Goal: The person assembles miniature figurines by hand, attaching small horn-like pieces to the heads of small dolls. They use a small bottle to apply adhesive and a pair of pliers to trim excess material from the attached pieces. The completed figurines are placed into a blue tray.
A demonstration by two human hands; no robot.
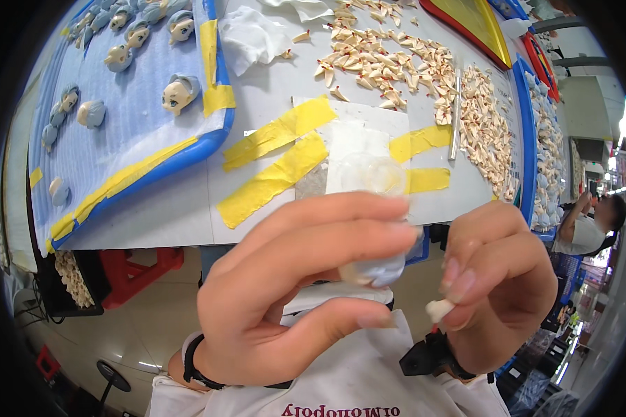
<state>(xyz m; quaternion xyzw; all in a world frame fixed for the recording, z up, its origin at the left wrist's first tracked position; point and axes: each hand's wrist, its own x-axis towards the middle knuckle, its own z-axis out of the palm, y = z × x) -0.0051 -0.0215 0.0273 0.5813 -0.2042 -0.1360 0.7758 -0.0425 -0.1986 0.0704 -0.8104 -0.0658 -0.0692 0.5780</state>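
My left hand (278,285) curls around a small doll head with pale blue-grey hair (374,271), whose face is mostly hidden by the fingers. Beside it, my right hand (504,278) pinches a small cream-coloured piece (438,310) with a red tip between thumb and forefinger. The two things are apart. Both hands are raised in front of the table's near edge. Just beyond them, a clear round plastic dish (386,175) sits on a white sheet held down with yellow tape (275,179).
A blue-rimmed tray (224,132) at the left bears several doll heads (181,94). Many red-tipped cream pieces (375,59) spread across the back, with a metal rod (455,111) among them. Another blue tray (527,163) stands right. A red stool (146,278) is below; a person (583,233) sits far right.
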